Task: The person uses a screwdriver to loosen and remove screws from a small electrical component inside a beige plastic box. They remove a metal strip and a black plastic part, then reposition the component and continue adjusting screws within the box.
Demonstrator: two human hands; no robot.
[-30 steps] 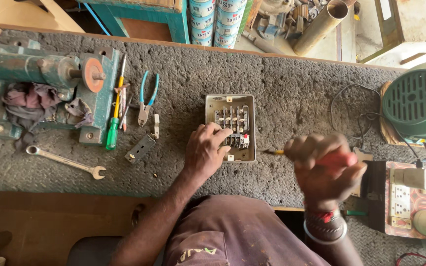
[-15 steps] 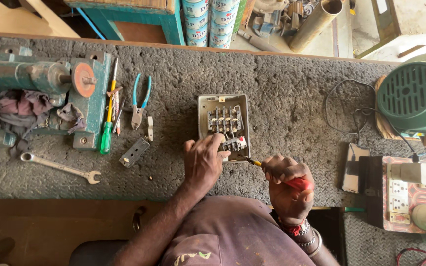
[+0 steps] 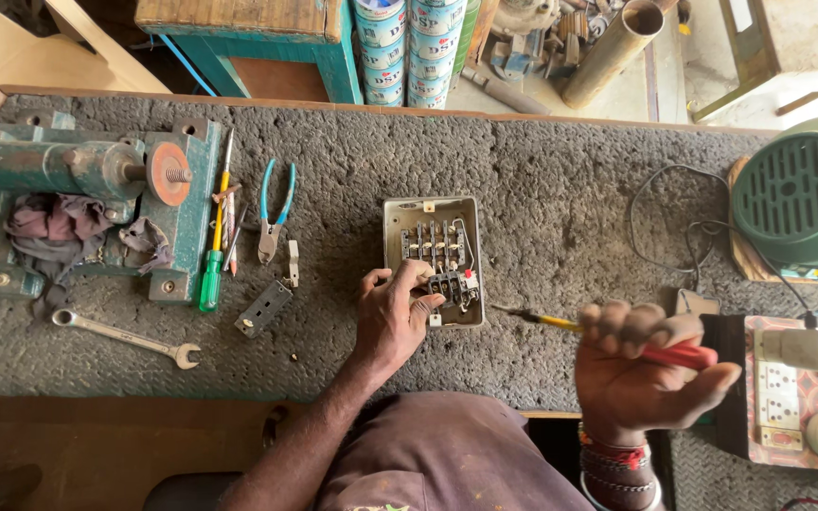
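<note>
Resting on the near edge of a small grey switch box (image 3: 431, 260), the left hand (image 3: 392, 317) has its fingers (image 3: 416, 276) bent down onto the black part inside, touching it but not wrapped around anything. The box lies open in the middle of the rough grey worktop (image 3: 542, 189), with rows of little metal bits inside.

The right hand (image 3: 638, 374) is at about 4 o'clock from the box, near but apart from it. Its fingers are closed tight around a screwdriver (image 3: 617, 339) with a red handle and a yellow neck. The tip points toward 9 o'clock, at the box, and stops just short of it.

At 9 o'clock from the box lie blue-handled pliers (image 3: 272, 210), a green and yellow screwdriver (image 3: 214, 248), a small dark block (image 3: 262, 308) and a silver spanner (image 3: 125, 337). A big green vise (image 3: 87, 189) with rags under it sits farther that way. At 3 o'clock stands a green fan motor (image 3: 802, 194), with a black wire (image 3: 665, 227) looping beside it.
</note>
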